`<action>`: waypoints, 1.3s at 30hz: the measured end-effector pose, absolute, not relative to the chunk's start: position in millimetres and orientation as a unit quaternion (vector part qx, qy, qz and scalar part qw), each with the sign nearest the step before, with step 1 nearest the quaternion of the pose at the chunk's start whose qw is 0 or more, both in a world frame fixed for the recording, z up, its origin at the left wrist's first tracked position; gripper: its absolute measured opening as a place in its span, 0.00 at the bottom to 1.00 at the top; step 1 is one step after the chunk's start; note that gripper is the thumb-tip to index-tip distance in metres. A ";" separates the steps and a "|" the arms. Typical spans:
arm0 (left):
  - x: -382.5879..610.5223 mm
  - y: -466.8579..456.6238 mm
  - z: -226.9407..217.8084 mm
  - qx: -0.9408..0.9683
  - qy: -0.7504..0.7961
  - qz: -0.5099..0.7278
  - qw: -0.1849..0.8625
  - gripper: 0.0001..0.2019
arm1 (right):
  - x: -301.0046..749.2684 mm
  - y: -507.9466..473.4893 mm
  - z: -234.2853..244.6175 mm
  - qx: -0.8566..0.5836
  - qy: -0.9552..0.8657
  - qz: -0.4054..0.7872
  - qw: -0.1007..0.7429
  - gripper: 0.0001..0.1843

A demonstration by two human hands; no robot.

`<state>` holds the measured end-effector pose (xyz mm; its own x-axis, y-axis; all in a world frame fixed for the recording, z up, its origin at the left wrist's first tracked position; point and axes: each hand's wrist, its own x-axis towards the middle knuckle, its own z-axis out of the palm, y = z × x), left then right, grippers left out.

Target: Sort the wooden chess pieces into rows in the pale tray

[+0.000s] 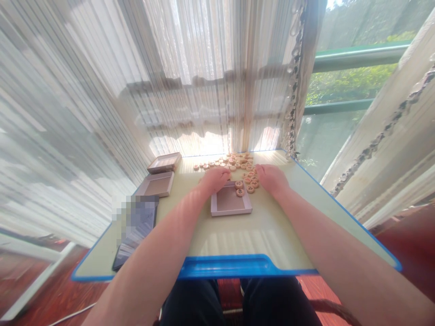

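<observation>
A small open box (231, 209) with a brown inside lies in the middle of the table, with a few round wooden game pieces (239, 184) at its far edge. More of these pieces (234, 160) are scattered toward the table's far edge. My left hand (215, 179) rests curled at the box's far left corner, fingers bent over pieces. My right hand (272, 178) lies curled just right of the pieces by the box's far right corner. What either hand holds is hidden.
The pale green table (238, 240) has a blue rim and a blue tray slot at the near edge. Two more shallow boxes (159, 183) (165, 162) sit at the far left. A dark phone (137, 231) lies near the left edge. Curtains and a window stand behind.
</observation>
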<state>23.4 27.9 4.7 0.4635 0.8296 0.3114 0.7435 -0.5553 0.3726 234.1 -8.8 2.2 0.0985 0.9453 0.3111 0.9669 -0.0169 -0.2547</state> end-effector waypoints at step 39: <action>-12.1 64.6 -12.7 0.607 0.619 0.424 0.263 0.18 | 235.1 -6.4 -0.5 -0.715 -0.660 0.055 0.223 0.21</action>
<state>-12.1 64.6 -12.7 -0.1244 0.9740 0.1894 0.5285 -0.0965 0.8434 235.1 -6.4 -0.5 0.1216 0.9689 0.2157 0.9201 -0.0285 -0.3906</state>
